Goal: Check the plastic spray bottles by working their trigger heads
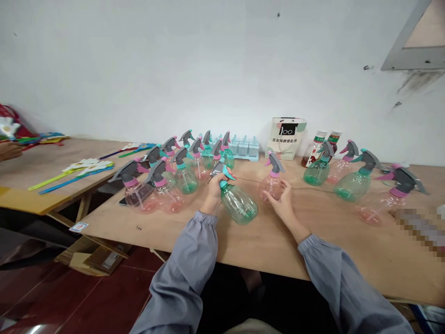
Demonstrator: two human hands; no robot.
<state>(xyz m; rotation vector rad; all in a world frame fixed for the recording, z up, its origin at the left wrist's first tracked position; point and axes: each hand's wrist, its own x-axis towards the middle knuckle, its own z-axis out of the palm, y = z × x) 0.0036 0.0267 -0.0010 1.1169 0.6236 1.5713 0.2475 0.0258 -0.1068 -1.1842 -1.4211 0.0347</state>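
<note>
My left hand (216,186) is wrapped round the neck of a green spray bottle (239,204), which is tilted with its base toward the right. My right hand (282,197) has its fingers round the lower body of a pink spray bottle (272,181) that stands upright, its gray and pink head uppermost. Several more green and pink spray bottles (187,178) stand in a group at the left. Others, among them a green one (352,185) and a pink one (378,208), are on the right side of the wooden table (278,250).
Behind the bottles are a paper bag (285,139), light blue molds (247,150) and two labeled glass bottles (315,147). A dark phone (137,195) lies among the left bottles. Colorful hand clappers (76,174) and another person's hand (10,150) are at the left table.
</note>
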